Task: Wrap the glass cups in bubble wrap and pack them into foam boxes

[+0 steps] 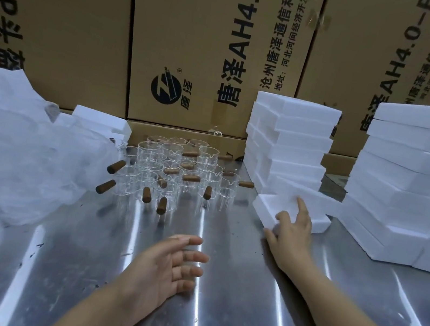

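Just under right hand (291, 234): foam box (266, 208)

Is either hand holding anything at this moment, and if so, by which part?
The right hand rests on the open foam box at its near rim, not clearly gripping. The left hand is open and empty above the metal table.

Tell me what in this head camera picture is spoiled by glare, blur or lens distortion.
In the head view, bright streaks of glare run across the steel table; the left hand has motion-blurred fingertips, while the right hand on the open foam box is sharper; the wide lens bends the cardboard cartons and foam stacks outward; the glass cups are hard to separate by transparency.
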